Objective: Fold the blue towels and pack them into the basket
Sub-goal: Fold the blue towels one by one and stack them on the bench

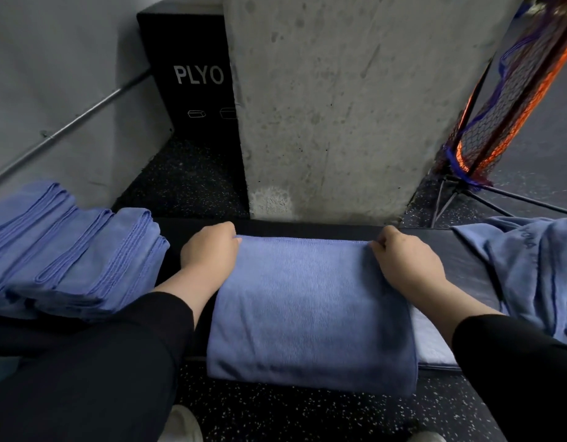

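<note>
- The blue towel (311, 311) lies at the centre of view on a dark padded bench (461, 260), doubled over with its near fold hanging off the bench edge toward 6 o'clock; it sits squarely in front of the person, likely so both hands reach its corners evenly.
- The left hand (208, 250) pinches the far corner at about 10 o'clock of the towel, fingers curled onto the edge; the right hand (406, 260) pinches the opposite far corner at about 2 o'clock in the same way; holding both far corners keeps the edge straight, which I judge prepares another fold or a squaring of the layers.
- A stack of folded towels (74, 260) rests at 9 o'clock, apart from the working towel; probably kept aside as finished pieces awaiting packing.
- A loose heap of unfolded towel (531, 269) lies at 3 o'clock on the bench; seemingly the supply not yet folded.
- A netted frame with orange and blue trim (505, 100) stands at 1 o'clock beyond a concrete pillar (339, 100); whether it is the basket I cannot tell.
</note>
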Demonstrator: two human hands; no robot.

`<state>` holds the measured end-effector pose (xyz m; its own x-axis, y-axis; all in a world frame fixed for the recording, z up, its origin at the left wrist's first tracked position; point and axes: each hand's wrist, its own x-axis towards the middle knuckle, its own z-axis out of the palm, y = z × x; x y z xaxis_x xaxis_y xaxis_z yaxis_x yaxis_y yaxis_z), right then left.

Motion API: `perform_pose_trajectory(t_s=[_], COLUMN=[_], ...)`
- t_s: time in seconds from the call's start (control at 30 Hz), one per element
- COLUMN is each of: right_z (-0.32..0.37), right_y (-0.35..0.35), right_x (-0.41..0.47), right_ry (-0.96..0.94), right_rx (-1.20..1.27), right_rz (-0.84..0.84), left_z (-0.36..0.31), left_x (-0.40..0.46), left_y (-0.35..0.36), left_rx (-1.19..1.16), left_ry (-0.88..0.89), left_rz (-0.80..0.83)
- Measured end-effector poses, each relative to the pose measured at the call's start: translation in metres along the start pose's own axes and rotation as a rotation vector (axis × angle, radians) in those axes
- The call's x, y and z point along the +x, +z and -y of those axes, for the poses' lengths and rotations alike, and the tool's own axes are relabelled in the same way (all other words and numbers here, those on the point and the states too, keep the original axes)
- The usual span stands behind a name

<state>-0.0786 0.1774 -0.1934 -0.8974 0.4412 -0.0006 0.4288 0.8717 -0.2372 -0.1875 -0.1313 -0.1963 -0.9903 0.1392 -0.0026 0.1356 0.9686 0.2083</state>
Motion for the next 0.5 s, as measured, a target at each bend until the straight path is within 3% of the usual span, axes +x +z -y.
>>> perform_pose_trajectory(t_s=[0.1,0.2,0.5], right_z=[0.001,-0.003,-0.006], right_y=[-0.003,-0.003,-0.007], right_x=[0.002,0.006,0.006], right_ry=[-0.090,-0.172,-0.209], right_rx=[-0.012,-0.096,0.056], right_rz=[-0.036,0.117,0.120], left_z=[0.004,0.007,0.004], left_x=[0.002,0.003,-0.001], left_y=[0.008,0.010,-0.004], left_rx=[0.051,0.016,0.053], left_ry=[0.148,0.282,0.249], left_rz=[-0.062,0.009,0.142])
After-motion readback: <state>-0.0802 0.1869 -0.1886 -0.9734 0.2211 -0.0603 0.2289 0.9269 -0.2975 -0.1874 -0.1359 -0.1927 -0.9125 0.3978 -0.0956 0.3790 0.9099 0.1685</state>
